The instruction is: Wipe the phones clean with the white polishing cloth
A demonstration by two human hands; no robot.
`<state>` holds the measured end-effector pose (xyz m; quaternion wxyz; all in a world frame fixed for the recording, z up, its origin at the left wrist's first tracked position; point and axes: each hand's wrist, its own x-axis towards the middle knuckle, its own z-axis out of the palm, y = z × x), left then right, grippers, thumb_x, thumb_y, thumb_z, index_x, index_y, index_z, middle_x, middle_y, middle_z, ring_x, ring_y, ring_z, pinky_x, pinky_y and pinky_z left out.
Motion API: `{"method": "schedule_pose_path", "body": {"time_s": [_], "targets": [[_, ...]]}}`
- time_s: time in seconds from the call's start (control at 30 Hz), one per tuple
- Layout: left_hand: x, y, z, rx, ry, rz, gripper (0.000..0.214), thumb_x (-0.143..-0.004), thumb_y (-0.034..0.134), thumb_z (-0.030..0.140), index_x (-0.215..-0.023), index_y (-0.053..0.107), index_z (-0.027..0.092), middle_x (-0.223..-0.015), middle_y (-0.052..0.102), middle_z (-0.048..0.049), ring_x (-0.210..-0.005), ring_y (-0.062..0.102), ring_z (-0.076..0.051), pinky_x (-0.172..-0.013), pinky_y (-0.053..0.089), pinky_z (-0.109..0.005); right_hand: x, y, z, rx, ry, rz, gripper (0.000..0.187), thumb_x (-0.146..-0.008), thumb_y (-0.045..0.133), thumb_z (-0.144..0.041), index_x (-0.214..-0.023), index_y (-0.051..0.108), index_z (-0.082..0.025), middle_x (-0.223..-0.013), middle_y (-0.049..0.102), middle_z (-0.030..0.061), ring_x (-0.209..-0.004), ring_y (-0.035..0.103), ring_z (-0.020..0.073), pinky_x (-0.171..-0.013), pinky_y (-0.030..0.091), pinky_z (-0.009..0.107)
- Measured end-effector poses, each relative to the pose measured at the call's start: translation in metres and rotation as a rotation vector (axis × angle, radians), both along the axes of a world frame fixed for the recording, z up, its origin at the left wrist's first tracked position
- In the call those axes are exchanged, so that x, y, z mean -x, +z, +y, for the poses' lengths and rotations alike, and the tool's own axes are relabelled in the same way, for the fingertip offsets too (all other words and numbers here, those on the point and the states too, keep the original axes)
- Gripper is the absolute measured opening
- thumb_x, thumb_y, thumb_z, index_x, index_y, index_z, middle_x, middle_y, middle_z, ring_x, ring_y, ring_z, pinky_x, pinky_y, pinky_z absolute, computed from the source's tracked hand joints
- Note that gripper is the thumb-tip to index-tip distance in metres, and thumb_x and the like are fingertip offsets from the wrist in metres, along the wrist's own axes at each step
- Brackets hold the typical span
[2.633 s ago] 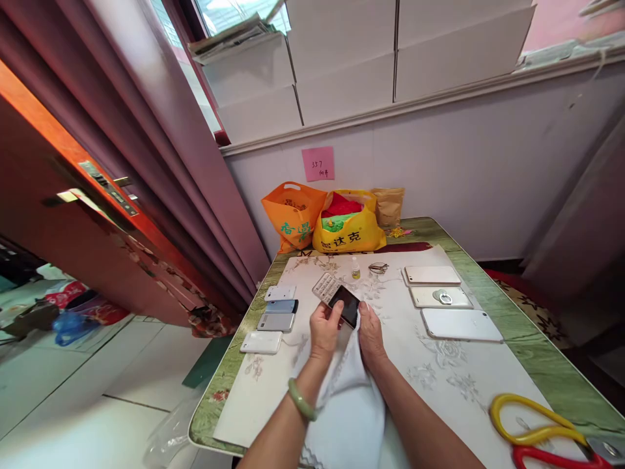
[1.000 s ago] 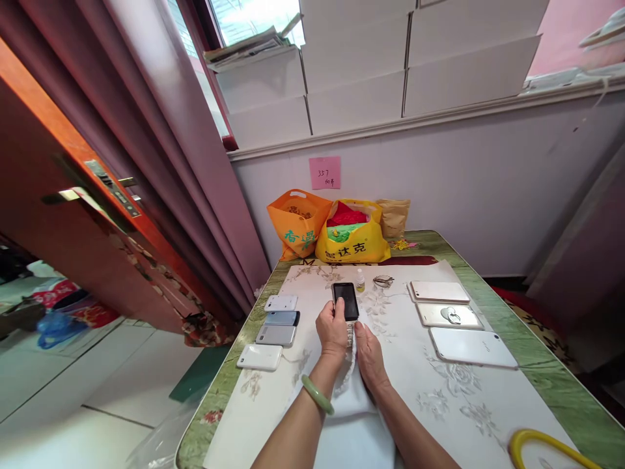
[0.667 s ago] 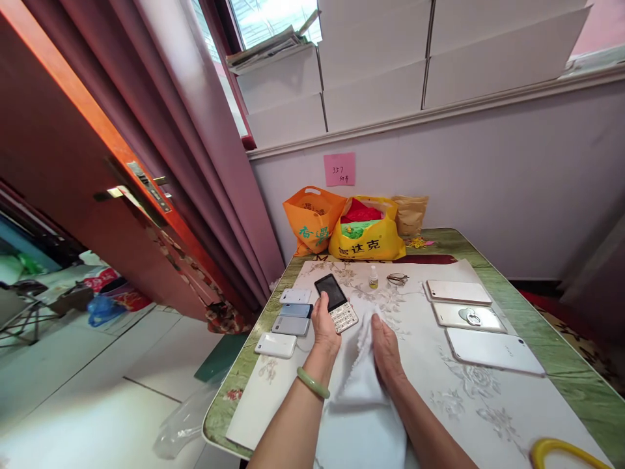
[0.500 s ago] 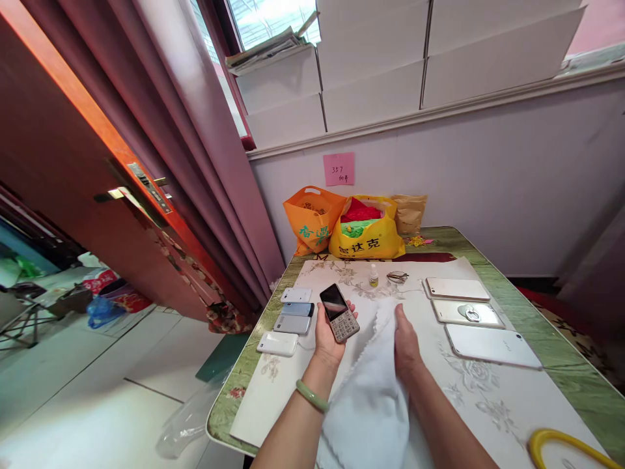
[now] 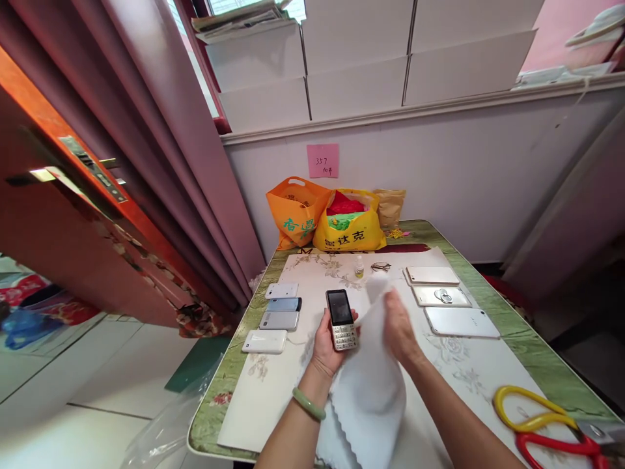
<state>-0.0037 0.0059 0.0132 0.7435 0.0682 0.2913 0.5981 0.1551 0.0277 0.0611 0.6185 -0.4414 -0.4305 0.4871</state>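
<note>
My left hand (image 5: 328, 345), with a green bangle (image 5: 308, 404) at the wrist, is closed round a keypad phone (image 5: 341, 319). The phone's dark screen and light number keys face up. To its right, my right hand (image 5: 399, 327) grips a white cloth (image 5: 371, 378) with a zigzag edge. The cloth hangs down between my forearms, and its upper end is blurred. Part of the cloth lies close beside the phone; I cannot tell whether they touch.
Several phones (image 5: 280, 320) lie in a column at the left, and three (image 5: 461, 322) at the right. A small bottle (image 5: 359, 267), glasses (image 5: 381, 266), an orange bag (image 5: 297, 212) and a yellow bag (image 5: 349, 228) stand farther back. Scissors (image 5: 534, 417) lie front right.
The keypad phone has turned more upright in my left hand. My right hand has tilted inward with the cloth, nearer the phone. The view has shifted, bringing more of the scissors in.
</note>
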Motion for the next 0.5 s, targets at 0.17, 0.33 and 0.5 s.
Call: {"method": "schedule_pose_path", "body": {"time_s": [0.17, 0.33, 0.5], "targets": [[-0.003, -0.003, -0.008, -0.083, -0.108, 0.072, 0.050, -0.080, 0.056, 0.058, -0.105, 0.069, 0.017, -0.096, 0.072, -0.0161, -0.101, 0.065, -0.034, -0.087, 0.052, -0.048, 0.020, 0.028, -0.017, -0.303, 0.104, -0.446, 0.052, -0.089, 0.056, -0.047, -0.136, 0.052, -0.025, -0.140, 0.052, 0.0076, -0.133, 0.043, 0.0264, -0.114, 0.028, 0.049], [0.001, -0.011, -0.018, 0.003, 0.049, -0.011, 0.035, -0.080, 0.060, 0.046, -0.093, 0.069, 0.015, -0.086, 0.072, -0.0118, -0.099, 0.064, -0.029, -0.094, 0.048, -0.042, 0.022, 0.006, -0.047, -0.520, 0.054, -0.830, 0.036, -0.097, 0.043, -0.030, -0.130, 0.057, -0.022, -0.121, 0.065, 0.0097, -0.114, 0.059, 0.0234, -0.101, 0.047, 0.045], [0.006, -0.021, -0.013, 0.071, 0.156, -0.100, 0.021, -0.083, 0.059, 0.032, -0.072, 0.065, 0.016, -0.067, 0.066, -0.0040, -0.089, 0.066, -0.022, -0.098, 0.045, -0.035, 0.056, -0.042, -0.061, -0.681, 0.420, -1.242, 0.064, -0.098, 0.040, -0.046, -0.152, 0.024, -0.016, -0.153, 0.034, 0.0124, -0.141, 0.031, 0.0265, -0.114, 0.034, 0.049]]}}
